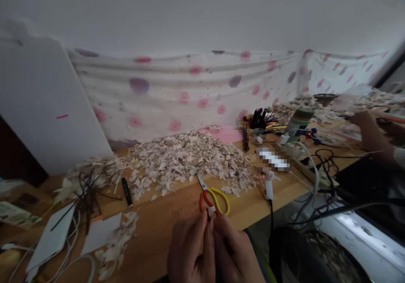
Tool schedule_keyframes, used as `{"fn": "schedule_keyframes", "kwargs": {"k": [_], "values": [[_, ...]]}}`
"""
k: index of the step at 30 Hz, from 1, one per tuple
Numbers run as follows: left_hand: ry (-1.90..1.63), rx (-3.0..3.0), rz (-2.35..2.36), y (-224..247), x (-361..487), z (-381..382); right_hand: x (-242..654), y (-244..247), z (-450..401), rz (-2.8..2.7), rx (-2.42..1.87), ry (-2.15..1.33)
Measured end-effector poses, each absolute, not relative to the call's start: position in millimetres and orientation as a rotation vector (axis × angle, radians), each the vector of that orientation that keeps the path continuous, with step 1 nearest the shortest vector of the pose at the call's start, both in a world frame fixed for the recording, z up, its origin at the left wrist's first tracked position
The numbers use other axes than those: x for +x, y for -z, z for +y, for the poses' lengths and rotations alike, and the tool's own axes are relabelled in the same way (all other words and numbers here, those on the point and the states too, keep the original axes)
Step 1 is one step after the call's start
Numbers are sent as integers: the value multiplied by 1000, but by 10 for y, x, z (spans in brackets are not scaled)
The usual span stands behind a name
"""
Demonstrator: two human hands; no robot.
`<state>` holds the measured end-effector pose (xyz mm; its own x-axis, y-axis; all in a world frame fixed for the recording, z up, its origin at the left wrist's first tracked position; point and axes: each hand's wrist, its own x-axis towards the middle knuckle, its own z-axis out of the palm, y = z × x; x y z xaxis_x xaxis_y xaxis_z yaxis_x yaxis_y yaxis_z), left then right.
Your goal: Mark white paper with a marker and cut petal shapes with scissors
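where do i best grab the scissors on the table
Take the scissors by the grip, coming from the near side and from above. They lie flat with the red and yellow loops toward the right hand and the blades pointing away at the pile of flakes, so the loops are the closest part.
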<state>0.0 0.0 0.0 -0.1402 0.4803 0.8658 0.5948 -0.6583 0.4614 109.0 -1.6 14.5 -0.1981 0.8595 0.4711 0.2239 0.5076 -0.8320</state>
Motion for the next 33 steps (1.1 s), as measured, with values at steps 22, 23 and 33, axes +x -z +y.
{"fn": "schedule_keyframes", "kwargs": {"k": [22, 23, 33], "values": [[1407, -2060, -1173, 50, -33, -228, 1095, -123, -230, -1617, -958, -789], [1425, -2088, -1164, 45, -21, -233, 1103, -116, -226, -1610, -975, -808], [2350, -2031, -1847, 3, -19, -289, 1153, -123, -257, -1587, -946, -864]]}}
